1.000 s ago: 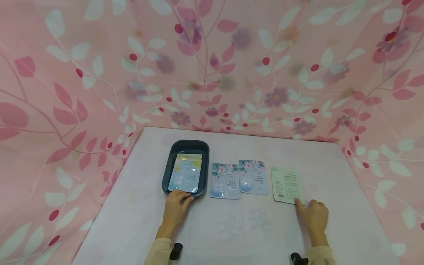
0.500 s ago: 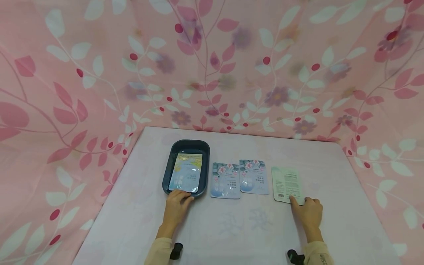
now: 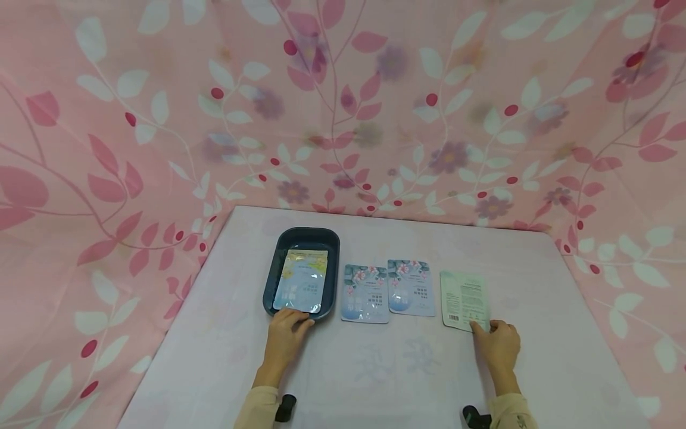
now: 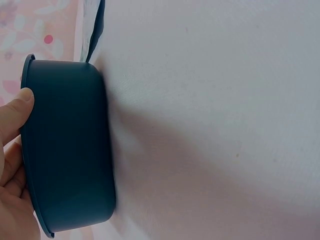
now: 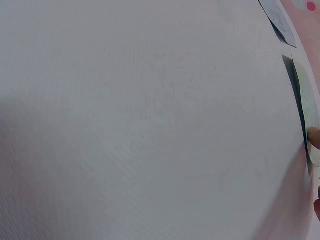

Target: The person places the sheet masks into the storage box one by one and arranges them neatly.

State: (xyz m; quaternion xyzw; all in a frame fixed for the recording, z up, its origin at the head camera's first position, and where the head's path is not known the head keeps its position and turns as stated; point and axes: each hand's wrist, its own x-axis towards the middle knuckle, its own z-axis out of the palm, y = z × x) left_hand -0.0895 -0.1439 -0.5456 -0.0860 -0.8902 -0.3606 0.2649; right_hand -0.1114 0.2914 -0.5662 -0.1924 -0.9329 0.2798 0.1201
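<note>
My left hand point(image 3: 285, 336) pinches the near rim of a dark blue tray point(image 3: 334, 253); in the left wrist view the thumb lies on the rim of the tray point(image 4: 70, 145). Inside the tray lies a yellow-and-blue sheet mask packet point(image 3: 303, 280). At the right, my right hand point(image 3: 499, 345) holds the near right corner of a pale green sheet mask packet point(image 3: 463, 298), thumb on its printed face, other fingers by its right edge. Only the thumb and a bit of finger show in the right wrist view, at the green packet point(image 5: 306, 95).
Two blue floral sheet mask packets point(image 3: 364, 293) point(image 3: 411, 287) lie side by side between the tray and the green packet. A white cloth point(image 3: 396, 381) covers the table. Pink floral curtains point(image 3: 343, 107) stand behind and at both sides.
My right hand has moved left onto the green packet's lower right corner, its thumb now further in on the packet. The left hand stays at the tray's rim.
</note>
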